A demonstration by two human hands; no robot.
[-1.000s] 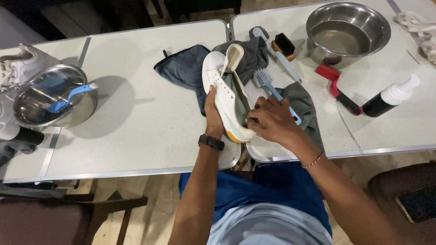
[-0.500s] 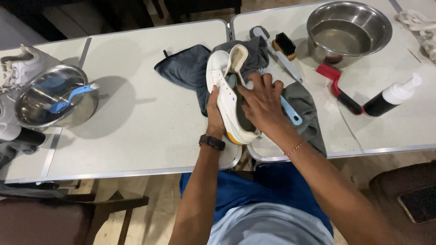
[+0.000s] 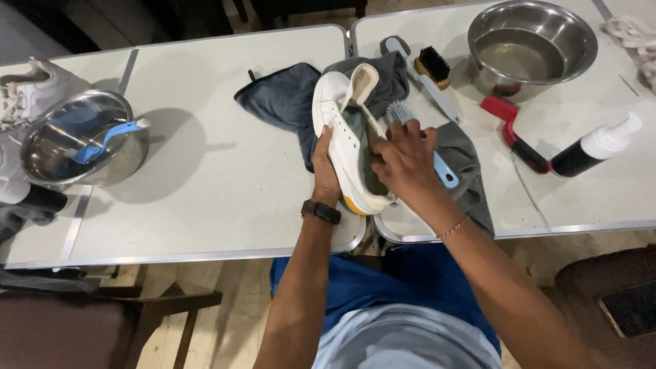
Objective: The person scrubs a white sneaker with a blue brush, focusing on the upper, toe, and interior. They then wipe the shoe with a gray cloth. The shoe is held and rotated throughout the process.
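At the far left edge a white sneaker (image 3: pixel 24 92) lies beside a steel bowl (image 3: pixel 82 140) holding a blue-handled brush (image 3: pixel 109 133), both on the left table (image 3: pixel 225 205). Toward the centre, a dark grey cloth (image 3: pixel 283 102) is spread across the seam where the two tables meet. On it rests a white shoe (image 3: pixel 345 143) with a yellow patch on its sole, tipped on its side; its long axis runs roughly from 11 o'clock to 5 o'clock, the raised tongue at the far end and the yellow-soled end nearest the person. The left hand (image 3: pixel 326 171), a dark watch on its wrist, grips the shoe's outer side with curled fingers. The right hand (image 3: pixel 403 160) presses at the shoe's opening, fingers bent against the inside edge; whether they pinch anything cannot be told. Just beyond that hand, at 1 o'clock, a light blue brush (image 3: pixel 420 140) lies on the cloth. Further right on the right table (image 3: pixel 601 198) sit a black-bristled brush (image 3: pixel 432 65), a large steel basin (image 3: pixel 529 44), a red-and-black scraper (image 3: pixel 512 130) and a dark bottle with a white pump (image 3: pixel 594 147).
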